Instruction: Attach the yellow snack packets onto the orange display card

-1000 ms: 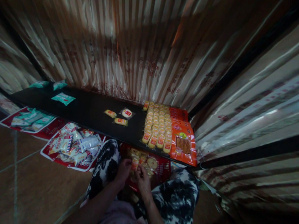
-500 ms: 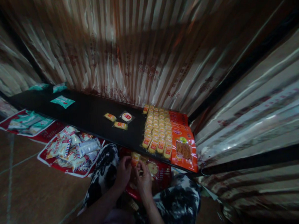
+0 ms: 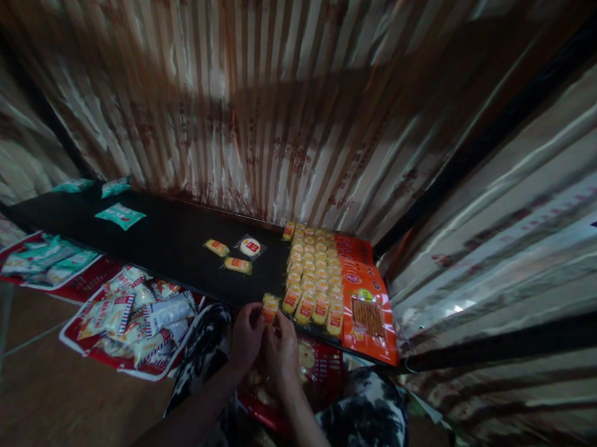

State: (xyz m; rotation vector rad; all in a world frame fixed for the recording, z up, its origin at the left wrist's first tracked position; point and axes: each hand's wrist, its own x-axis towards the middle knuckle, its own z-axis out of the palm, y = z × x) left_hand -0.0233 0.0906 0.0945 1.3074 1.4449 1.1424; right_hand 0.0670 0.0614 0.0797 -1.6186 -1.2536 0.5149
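Observation:
My left hand and my right hand are both closed on one small yellow snack packet, held at the front edge of a long black shelf. Just right of it lie rows of several matching yellow packets. Orange snack bags lie beside those rows at the shelf's right end. A red tray with more packets rests on my lap under my hands.
Three loose packets lie mid-shelf, and teal packets at the far left. Two red trays sit on the floor at left, one of white striped packets and one of teal packets. A corrugated metal wall closes in behind and on the right.
Both hands have risen from the red tray on my lap to the shelf's front edge, carrying one yellow packet up beside the rows. The view has tilted slightly.

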